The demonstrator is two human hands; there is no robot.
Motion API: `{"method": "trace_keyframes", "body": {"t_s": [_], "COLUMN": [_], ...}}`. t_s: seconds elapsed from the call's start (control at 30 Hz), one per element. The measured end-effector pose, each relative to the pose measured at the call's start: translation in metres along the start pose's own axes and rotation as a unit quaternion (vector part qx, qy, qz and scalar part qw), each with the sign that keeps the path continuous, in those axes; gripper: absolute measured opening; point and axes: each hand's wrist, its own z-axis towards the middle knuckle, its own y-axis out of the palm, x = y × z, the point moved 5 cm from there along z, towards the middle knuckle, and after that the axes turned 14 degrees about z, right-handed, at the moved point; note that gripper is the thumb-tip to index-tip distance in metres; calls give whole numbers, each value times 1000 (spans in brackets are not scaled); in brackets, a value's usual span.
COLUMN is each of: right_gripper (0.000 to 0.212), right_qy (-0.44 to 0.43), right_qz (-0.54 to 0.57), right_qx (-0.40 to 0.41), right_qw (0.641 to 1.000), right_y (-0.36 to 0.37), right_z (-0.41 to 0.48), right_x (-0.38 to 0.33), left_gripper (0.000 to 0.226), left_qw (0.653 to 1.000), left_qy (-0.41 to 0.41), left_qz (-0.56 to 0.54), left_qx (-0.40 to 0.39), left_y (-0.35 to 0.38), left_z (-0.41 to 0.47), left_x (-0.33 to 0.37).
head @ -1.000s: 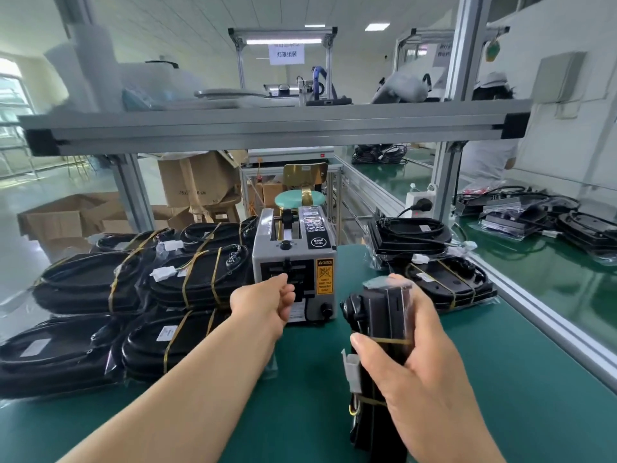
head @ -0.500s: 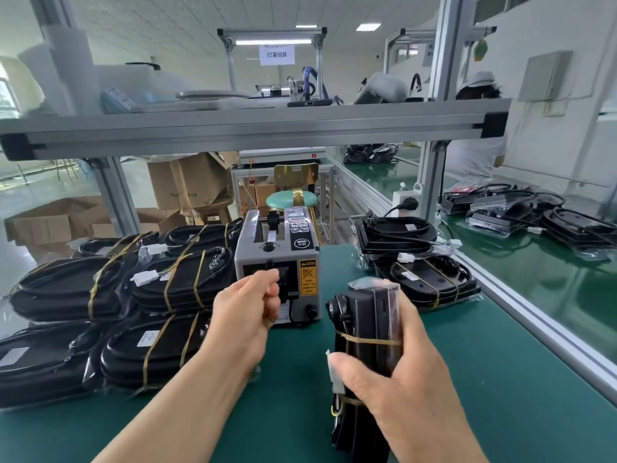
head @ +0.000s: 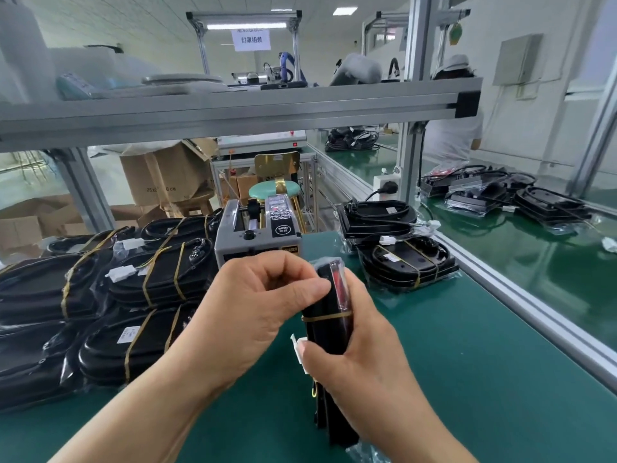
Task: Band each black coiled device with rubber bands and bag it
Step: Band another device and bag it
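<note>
While the right hand clamps the banded black device upright at lower centre, the left hand pinches the top of its clear bag. A slack pinch could let the flap spring open.

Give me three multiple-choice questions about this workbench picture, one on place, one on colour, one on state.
1. Where does the grey tape dispenser stand? A on the upper shelf; B on the green mat behind the bagged device; C on the floor.
2. What colour is the rubber band round the bagged device? A blue; B red; C yellowish.
3. What is the right hand doing? A gripping the bagged device; B lying flat; C hanging idle.
Answers: B, it sits on the mat beyond the device; C, a yellowish loop crosses the black body; A, its fingers wrap the device.
</note>
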Motion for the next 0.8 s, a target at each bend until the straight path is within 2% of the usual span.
{"method": "trace_keyframes", "body": {"t_s": [0.27, 0.8], "right_gripper": [71, 54], "right_qy": [-19, 5], "right_qz": [-4, -3], "right_qx": [9, 11], "right_qw": [1000, 1000], "right_y": [4, 2], "right_z": [1, 0], "right_x": [0, 2], "left_gripper": [25, 15], "left_qw": [998, 998], "left_qy": [-26, 5], "left_qz": [-50, 5], "left_qx": [27, 55], "left_y": [3, 8], "left_z": [0, -1], "left_x": [-5, 3]}}
